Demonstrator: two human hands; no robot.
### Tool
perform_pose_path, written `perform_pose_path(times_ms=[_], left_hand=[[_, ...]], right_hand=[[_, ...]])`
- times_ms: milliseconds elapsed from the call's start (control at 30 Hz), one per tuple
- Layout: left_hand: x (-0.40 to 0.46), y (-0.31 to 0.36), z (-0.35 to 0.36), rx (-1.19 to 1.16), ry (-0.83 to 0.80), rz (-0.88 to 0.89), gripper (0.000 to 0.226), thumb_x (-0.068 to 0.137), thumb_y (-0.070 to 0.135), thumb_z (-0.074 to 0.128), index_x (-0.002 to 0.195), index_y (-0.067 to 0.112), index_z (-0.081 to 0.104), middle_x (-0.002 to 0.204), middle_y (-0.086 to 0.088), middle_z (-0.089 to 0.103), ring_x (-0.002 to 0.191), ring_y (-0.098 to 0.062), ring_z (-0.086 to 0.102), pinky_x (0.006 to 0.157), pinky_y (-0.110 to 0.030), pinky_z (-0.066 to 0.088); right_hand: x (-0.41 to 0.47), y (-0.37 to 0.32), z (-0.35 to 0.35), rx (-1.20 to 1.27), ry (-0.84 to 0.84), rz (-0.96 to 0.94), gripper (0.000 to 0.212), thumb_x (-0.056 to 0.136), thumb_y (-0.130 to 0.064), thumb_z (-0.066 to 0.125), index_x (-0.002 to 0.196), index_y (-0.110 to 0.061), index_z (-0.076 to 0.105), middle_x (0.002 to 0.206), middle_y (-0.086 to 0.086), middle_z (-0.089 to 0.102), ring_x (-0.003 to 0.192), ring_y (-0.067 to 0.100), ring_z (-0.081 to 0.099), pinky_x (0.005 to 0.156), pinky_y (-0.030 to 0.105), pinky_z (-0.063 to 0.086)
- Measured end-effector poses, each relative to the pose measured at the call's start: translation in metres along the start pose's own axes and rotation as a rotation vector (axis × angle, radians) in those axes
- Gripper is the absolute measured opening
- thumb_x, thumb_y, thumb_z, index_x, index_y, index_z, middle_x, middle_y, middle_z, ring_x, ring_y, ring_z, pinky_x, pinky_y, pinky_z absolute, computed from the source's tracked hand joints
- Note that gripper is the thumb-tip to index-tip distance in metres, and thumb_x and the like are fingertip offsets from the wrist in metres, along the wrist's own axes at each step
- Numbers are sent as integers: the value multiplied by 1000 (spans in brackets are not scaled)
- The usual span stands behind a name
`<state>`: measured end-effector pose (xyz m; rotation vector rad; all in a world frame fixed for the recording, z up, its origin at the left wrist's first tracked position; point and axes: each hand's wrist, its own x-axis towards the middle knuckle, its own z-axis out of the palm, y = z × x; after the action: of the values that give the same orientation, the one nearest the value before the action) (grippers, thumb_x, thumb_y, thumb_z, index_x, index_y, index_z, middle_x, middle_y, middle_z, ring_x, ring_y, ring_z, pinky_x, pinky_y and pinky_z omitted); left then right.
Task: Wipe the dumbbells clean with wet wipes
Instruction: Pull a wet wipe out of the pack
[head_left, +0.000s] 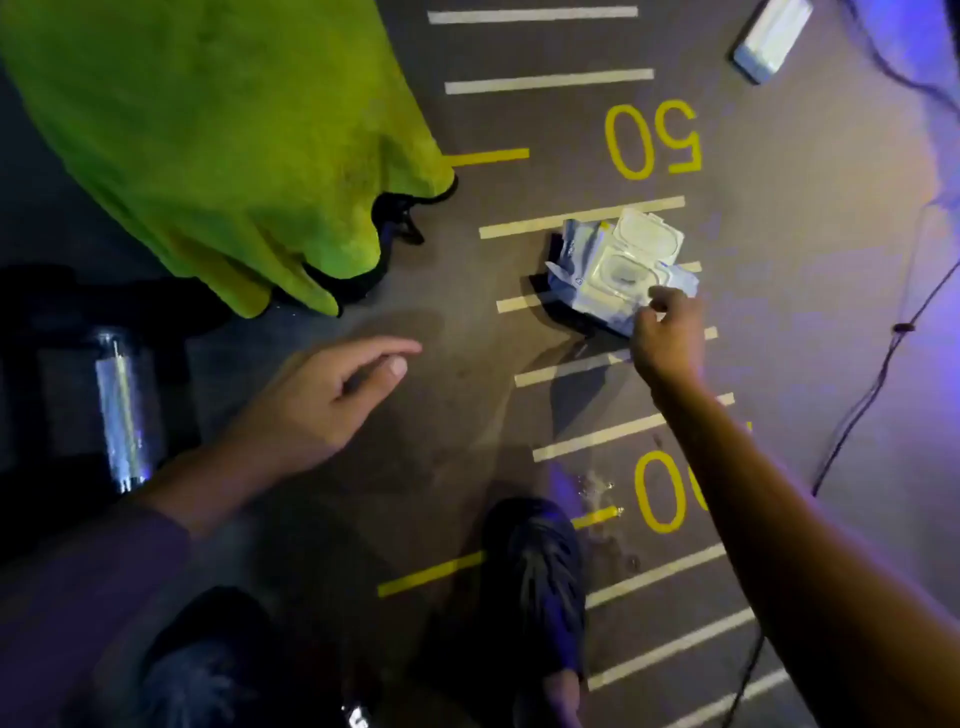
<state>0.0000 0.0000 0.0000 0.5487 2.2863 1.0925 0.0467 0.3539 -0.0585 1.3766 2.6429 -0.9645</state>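
The right hand (667, 338) pinches at the edge of the soft, crinkled wipes pack (621, 270), its rigid oval lid flipped up. The left hand (317, 400) hovers slack and empty over the matte floor (457, 415), near the dumbbell (122, 410) with its shiny metal handle.

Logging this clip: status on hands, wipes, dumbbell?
Right hand pinching at open wipes pack. Left hand open, empty. Dumbbell on floor at left, untouched. Nothing in the way.

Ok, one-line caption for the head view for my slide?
Right hand reaches the open wipes pack on the floor; left hand hovers empty near the dumbbell.
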Motion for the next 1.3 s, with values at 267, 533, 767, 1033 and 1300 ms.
perform_pose_path(times_ms=[267, 533, 767, 1033, 1300], left_hand=[[23, 0, 35, 24, 9, -15, 31, 107, 36, 52, 132, 33, 69, 119, 21, 67, 104, 6, 60, 80, 4, 36], [33, 26, 73, -17, -29, -2, 30, 108, 33, 50, 132, 29, 68, 119, 17, 65, 95, 12, 59, 77, 4, 37], [51, 30, 92, -58, -35, -58, 24, 108, 30, 53, 124, 30, 71, 110, 14, 71, 96, 4, 66, 80, -4, 43], [65, 34, 100, -99, -54, -119, 48, 93, 61, 42, 125, 36, 67, 109, 9, 75, 96, -11, 72, 94, -41, 58], [71, 41, 107, -132, -44, -130, 43, 99, 53, 46, 129, 28, 65, 112, 3, 73, 87, -8, 71, 81, -25, 55]], right_hand=[[16, 4, 22, 72, -36, 34, 55, 77, -32, 46, 122, -14, 70, 122, 21, 64, 106, 36, 67, 96, 49, 56], [36, -7, -4, -253, -103, -172, 21, 88, -5, 56, 86, -18, 72, 86, 10, 69, 99, 36, 67, 82, 31, 48], [58, -14, -10, -494, -87, -308, 19, 92, -35, 71, 105, -23, 77, 108, 15, 73, 99, 41, 70, 81, 38, 53], [74, -18, -16, -562, -180, -390, 18, 94, -36, 70, 102, -20, 76, 98, 12, 72, 79, 31, 60, 69, 30, 41], [74, -20, -11, -649, -211, -469, 26, 106, -35, 44, 91, -14, 50, 84, 10, 55, 70, 33, 49, 58, 28, 31]])
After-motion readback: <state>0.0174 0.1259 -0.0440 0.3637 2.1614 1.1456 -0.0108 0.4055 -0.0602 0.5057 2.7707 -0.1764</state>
